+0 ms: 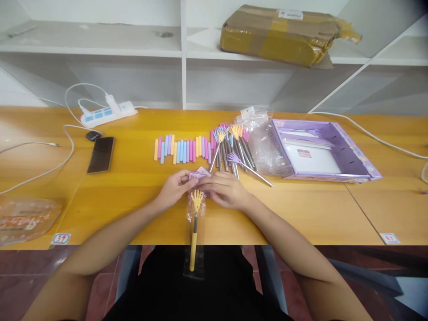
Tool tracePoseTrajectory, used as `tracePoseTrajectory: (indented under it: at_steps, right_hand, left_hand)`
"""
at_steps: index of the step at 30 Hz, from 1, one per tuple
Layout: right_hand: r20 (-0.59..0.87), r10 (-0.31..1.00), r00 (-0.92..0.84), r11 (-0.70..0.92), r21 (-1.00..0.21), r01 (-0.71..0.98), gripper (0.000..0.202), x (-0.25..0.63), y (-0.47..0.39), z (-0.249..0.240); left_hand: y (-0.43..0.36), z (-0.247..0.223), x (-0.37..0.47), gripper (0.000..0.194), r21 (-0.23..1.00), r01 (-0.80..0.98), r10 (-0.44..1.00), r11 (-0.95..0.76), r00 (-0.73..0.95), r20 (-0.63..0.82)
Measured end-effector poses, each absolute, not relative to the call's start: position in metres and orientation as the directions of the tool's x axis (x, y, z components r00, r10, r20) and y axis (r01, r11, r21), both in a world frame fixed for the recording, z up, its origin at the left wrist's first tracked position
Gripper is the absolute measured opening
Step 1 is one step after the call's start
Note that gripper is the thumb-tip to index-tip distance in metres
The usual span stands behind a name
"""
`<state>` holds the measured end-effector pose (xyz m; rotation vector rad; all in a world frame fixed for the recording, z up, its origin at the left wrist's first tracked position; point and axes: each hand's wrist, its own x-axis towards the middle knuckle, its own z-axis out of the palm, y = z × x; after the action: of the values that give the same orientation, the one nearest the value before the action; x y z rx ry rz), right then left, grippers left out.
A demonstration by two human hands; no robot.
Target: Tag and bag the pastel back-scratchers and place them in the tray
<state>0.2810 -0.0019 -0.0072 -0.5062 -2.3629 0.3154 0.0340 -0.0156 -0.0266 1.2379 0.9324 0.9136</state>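
A yellow hand-shaped back scratcher [193, 245] with a yellow grip lies inside a clear plastic sleeve [199, 263] that reaches past the table's front edge. At the sleeve's top, my left hand [174, 189] is closed on a small purple printed card [195, 176]. My right hand [224, 189] is closed on the card's other side, its fingertips partly hidden. Just beyond my hands lies a pile of back scratchers [236, 131] with yellow, blue, pink and purple heads on metal rods. Left of the pile is a row of coloured grip tubes [184, 151].
An open purple box [354, 156] holding white and purple cards stands right, beside loose clear bags [264, 147]. Leftward lie a phone [101, 154], a power strip [109, 113] with cables and an orange-printed bag [26, 220]. A taped carton [277, 33] rests on the shelf.
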Motion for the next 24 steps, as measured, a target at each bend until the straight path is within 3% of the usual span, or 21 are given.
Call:
tracePoseTrajectory:
  at_steps: [12, 24]
  right_hand:
    - [0.656, 0.317, -0.685, 0.944, -0.152, 0.292, 0.028, 0.287, -0.001, 0.001]
    - [0.719, 0.329, -0.612, 0.936, -0.162, 0.312, 0.023, 0.287, -0.002, 0.008]
  left_hand:
    - [-0.015, -0.025, 0.034, 0.043, 0.998, 0.054, 0.923, 0.030, 0.383, -0.048]
    - [-0.015, -0.030, 0.033, 0.047, 0.999, 0.028, 0.905, 0.030, 0.424, -0.040]
